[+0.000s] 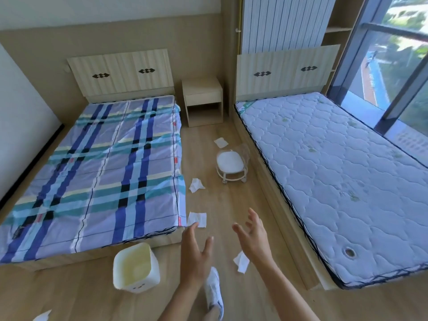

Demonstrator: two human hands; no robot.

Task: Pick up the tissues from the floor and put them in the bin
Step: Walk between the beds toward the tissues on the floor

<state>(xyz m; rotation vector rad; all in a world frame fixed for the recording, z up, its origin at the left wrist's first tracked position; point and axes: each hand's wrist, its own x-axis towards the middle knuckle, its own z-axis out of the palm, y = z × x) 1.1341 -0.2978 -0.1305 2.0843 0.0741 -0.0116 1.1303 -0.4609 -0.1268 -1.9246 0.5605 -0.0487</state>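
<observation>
From the head camera, both bare hands are reaching out over the wooden floor (231,200) in the aisle between two beds, and neither is holding anything: the left hand (196,253) is spreading its fingers wide, and the right hand (253,237) is curling its open fingers loosely upward. Five tissues are lying on the floor. One flat tissue (197,219) is sitting just off the foot corner of the plaid bed (92,170), right past the left fingertips. A crumpled tissue (196,185) is lying farther up along that bed's edge, and another flat one (220,142) is resting near the nightstand (203,100). A fourth tissue (241,262) is showing just beside the right wrist, partly hidden by it, and a fifth (42,316) is peeking in at the bottom left edge of the floor. The cream bin (135,267) is standing open and tilted toward the camera near the foot of the plaid bed, left of the left forearm. A small wheeled stool (231,164) is occupying the aisle beside the bare mattress (335,177), narrowing the way toward the far tissue. A white shoe (214,290) is showing under the left forearm.
</observation>
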